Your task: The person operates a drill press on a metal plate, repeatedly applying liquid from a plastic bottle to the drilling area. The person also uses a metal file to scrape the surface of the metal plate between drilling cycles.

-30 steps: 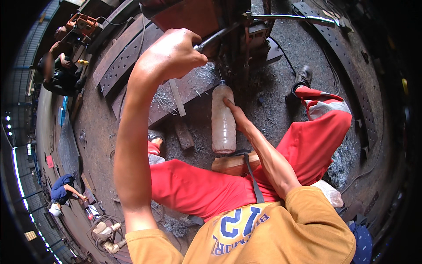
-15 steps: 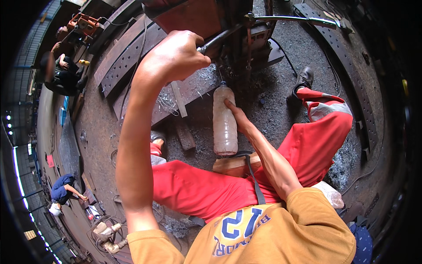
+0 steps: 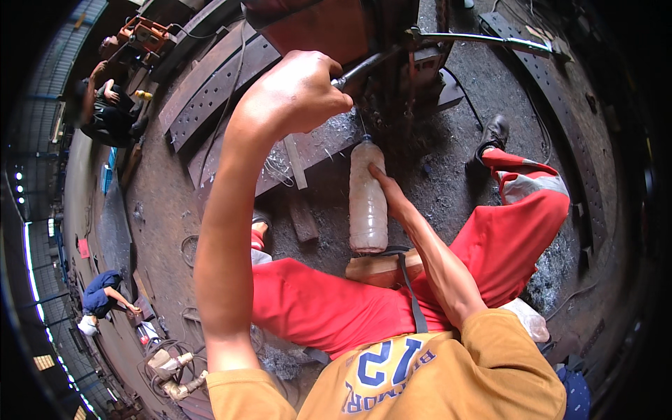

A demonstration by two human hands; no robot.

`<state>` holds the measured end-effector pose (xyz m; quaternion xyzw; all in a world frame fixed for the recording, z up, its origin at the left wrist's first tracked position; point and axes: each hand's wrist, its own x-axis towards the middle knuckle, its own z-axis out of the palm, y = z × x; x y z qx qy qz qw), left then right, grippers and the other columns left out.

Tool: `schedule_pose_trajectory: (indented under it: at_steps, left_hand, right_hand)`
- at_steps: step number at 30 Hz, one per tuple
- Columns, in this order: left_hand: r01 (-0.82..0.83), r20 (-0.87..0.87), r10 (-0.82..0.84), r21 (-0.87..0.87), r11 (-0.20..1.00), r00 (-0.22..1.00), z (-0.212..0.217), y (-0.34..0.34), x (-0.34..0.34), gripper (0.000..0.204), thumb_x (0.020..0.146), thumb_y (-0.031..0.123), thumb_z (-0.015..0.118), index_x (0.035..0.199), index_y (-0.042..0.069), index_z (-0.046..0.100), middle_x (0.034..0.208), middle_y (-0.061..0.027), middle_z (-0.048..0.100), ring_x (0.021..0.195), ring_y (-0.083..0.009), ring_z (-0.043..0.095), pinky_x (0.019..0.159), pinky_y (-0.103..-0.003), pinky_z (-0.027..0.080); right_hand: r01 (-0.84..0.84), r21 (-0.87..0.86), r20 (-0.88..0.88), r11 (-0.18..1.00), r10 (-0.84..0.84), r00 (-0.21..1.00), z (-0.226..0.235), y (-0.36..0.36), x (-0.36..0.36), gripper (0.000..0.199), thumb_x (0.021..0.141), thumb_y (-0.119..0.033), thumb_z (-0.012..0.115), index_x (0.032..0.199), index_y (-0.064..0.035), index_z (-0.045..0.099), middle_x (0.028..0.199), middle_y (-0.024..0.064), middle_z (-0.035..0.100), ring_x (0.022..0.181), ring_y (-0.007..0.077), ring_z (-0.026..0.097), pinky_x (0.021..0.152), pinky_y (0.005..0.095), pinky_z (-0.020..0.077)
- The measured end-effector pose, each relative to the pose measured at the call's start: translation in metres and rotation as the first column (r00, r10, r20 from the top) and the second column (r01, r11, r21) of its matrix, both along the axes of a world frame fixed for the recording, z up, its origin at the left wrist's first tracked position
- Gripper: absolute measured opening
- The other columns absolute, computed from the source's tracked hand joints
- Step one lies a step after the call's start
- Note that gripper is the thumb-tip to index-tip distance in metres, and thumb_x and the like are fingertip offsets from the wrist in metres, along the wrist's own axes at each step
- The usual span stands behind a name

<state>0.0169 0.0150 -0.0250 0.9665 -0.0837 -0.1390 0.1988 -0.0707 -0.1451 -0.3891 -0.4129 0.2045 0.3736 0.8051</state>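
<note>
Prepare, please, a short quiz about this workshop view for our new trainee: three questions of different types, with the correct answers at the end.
1. Multiple choice: which hand holds the plastic bottle?
A) left
B) right
C) both

2. True or false: the left hand is resting on the wooden block.

3. Fill in the missing word: the ____ end of the plastic bottle points toward the machine.

Key:
1. B, the right hand.
2. False; it grips a metal handle.
3. Narrow.
</note>
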Motion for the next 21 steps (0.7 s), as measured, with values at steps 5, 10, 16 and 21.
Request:
schedule_pose_trajectory:
  at_steps: [5, 10, 16, 21]
  left_hand:
    - [0.009, 0.056, -0.010, 0.010, 1.000, 0.998, -0.002, 0.000, -0.001, 0.034, 0.081, 0.020, 0.065, 0.106, -0.003, 0.068, 0.063, -0.0062, 0.055, 0.052, -0.0118, 0.052, 0.050, -0.031, 0.045]
    - [0.020, 0.014, -0.020, 0.039, 0.999, 1.000, 0.004, -0.002, -0.001, 0.042, 0.079, 0.021, 0.066, 0.111, -0.006, 0.068, 0.067, -0.0104, 0.060, 0.055, -0.0140, 0.058, 0.053, -0.032, 0.049]
    - [0.017, 0.027, -0.019, 0.070, 0.997, 0.999, 0.004, 0.000, -0.003, 0.061, 0.076, 0.021, 0.068, 0.127, -0.012, 0.061, 0.084, -0.0237, 0.070, 0.066, -0.0214, 0.069, 0.066, -0.033, 0.057]
    - [0.054, 0.078, -0.060, 0.077, 0.996, 0.995, 0.001, 0.001, 0.001, 0.059, 0.075, 0.022, 0.069, 0.123, -0.011, 0.063, 0.087, -0.0265, 0.070, 0.069, -0.0240, 0.071, 0.068, -0.034, 0.058]
  right_hand:
    - [0.002, -0.017, 0.001, 1.000, -0.002, 1.000, 0.007, -0.001, 0.001, 0.071, 0.090, -0.056, 0.070, 0.118, 0.0085, 0.061, 0.096, 0.0160, 0.071, 0.079, 0.0254, 0.071, 0.075, 0.0397, 0.0590]
    - [-0.001, 0.027, -0.007, 1.000, 0.001, 1.000, 0.001, -0.001, 0.003, 0.069, 0.091, -0.055, 0.069, 0.119, 0.0072, 0.060, 0.096, 0.0158, 0.071, 0.079, 0.0253, 0.071, 0.075, 0.0398, 0.0593]
    - [-0.024, 0.074, -0.020, 0.997, 0.025, 0.999, 0.020, 0.001, 0.002, 0.063, 0.094, -0.053, 0.065, 0.119, 0.0046, 0.061, 0.098, 0.0160, 0.071, 0.082, 0.0264, 0.072, 0.077, 0.0417, 0.0602]
    - [-0.025, 0.069, -0.025, 0.997, 0.026, 0.999, 0.020, 0.000, 0.002, 0.063, 0.094, -0.055, 0.064, 0.120, 0.0031, 0.062, 0.099, 0.0164, 0.072, 0.085, 0.0275, 0.073, 0.079, 0.0425, 0.0602]
